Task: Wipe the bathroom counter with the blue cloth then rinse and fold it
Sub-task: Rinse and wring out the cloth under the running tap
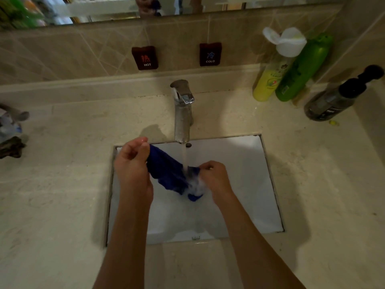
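Note:
The blue cloth (166, 172) hangs stretched between my two hands over the white sink (239, 174). My left hand (133, 163) pinches its upper left corner near the sink's back left edge. My right hand (214, 176) grips the lower right end. Water runs from the chrome faucet (183, 109) onto the cloth just left of my right hand, and the wet end foams white there. The beige counter (62, 184) surrounds the sink on all sides.
A yellow bottle (268, 82), a green bottle (300, 69) and a dark pump bottle (337, 97) stand at the back right. HOT (145, 57) and COLD (210, 54) tags hang on the tiled wall. Dark clutter (10, 132) lies at the left edge.

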Motion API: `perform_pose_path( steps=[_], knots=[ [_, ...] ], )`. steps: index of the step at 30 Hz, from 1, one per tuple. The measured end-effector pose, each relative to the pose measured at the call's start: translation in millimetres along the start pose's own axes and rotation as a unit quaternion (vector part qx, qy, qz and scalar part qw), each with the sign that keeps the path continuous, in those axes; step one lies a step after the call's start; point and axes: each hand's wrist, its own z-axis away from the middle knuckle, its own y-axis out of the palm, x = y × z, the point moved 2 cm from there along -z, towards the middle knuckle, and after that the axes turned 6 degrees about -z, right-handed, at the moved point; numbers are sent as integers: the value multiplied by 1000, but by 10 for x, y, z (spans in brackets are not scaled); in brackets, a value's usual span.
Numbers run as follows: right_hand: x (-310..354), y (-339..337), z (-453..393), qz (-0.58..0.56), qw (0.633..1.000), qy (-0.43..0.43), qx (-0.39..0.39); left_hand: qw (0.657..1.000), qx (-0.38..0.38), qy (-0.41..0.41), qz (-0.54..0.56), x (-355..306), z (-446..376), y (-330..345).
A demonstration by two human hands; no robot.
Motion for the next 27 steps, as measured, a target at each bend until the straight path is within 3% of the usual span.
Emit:
perform_pose_path(
  steps=[2, 5, 7, 10, 12, 15, 19, 24, 27],
  knots=[
    [38, 6, 67, -182, 980, 64, 48, 1000, -3, -7, 9, -17, -115, -32],
    [36, 53, 174, -419, 885, 175, 105, 999, -21, -37, 34, 107, -197, -77],
    [42, 77, 211, -472, 850, 208, 105, 997, -41, -66, 1, 330, -207, -72],
    [93, 116, 239, -505, 830, 213, 101, 982, -77, -162, -67, 696, -134, 6],
    [174, 178, 291, -511, 829, 201, 104, 969, -44, -230, -83, 878, -14, 160],
    [271, 295, 350, -485, 853, 166, 101, 945, -32, -324, -18, 982, 167, 379],
    [316, 256, 324, -454, 881, 118, 54, 934, -16, -358, 1, 1059, 170, 417],
    [431, 159, 367, -434, 894, 89, 74, 945, 42, -283, -159, 1040, 90, 382],
    [461, 135, 399, -419, 900, 82, 91, 955, 164, -233, -80, 975, 106, 433]
  ],
)
